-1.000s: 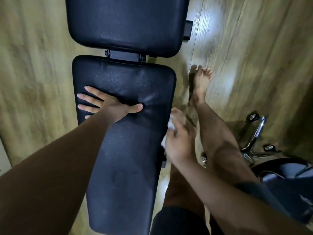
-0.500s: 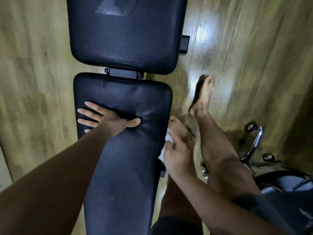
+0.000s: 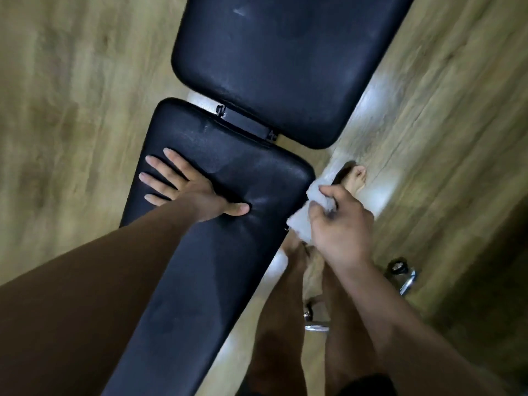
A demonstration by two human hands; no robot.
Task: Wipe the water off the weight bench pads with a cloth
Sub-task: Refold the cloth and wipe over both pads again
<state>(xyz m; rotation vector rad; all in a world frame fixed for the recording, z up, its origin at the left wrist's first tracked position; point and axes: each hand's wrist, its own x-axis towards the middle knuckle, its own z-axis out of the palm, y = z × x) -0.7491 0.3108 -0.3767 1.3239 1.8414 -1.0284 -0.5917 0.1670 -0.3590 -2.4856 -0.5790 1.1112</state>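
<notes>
A black weight bench runs up the middle of the head view in two pads: a long near pad [image 3: 200, 275] and a wider far pad [image 3: 285, 61], joined by a metal hinge bracket [image 3: 245, 124]. My left hand [image 3: 185, 187] lies flat on the near pad with fingers spread. My right hand [image 3: 340, 224] grips a bunched white cloth [image 3: 303, 218] against the right side edge of the near pad, close to its far corner. Faint wet sheen shows on both pads.
Wooden plank floor [image 3: 71, 110] surrounds the bench. My bare legs stand to the right of it, one foot [image 3: 355, 178] beyond the cloth. A wheeled chrome chair base [image 3: 403, 278] sits on the floor at the right.
The view has tilted, so the bench now slants. My right hand has slid the cloth along the pad's right edge toward the far corner. My left hand stays flat on the pad.
</notes>
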